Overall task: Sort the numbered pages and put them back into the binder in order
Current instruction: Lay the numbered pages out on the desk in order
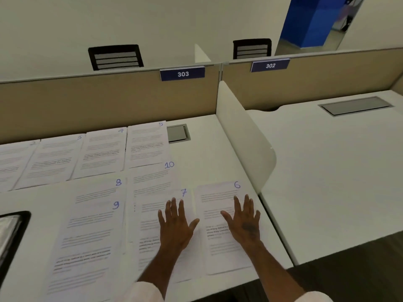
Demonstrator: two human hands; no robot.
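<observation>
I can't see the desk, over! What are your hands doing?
Left hand flat on page 7, right hand flat on page 6. Other pages spread over desk, some overlapping. Nothing blocking.

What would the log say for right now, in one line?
stage: sorting pages on desk | left hand: flat on page 7 | right hand: flat on page 6

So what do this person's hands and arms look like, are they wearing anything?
Both are bare: no gloves, rings or watch visible. The right hand has a dark mark on its back; the left hand shows none. The left sleeve and right sleeve are whitish and leave the forearms uncovered.
</observation>
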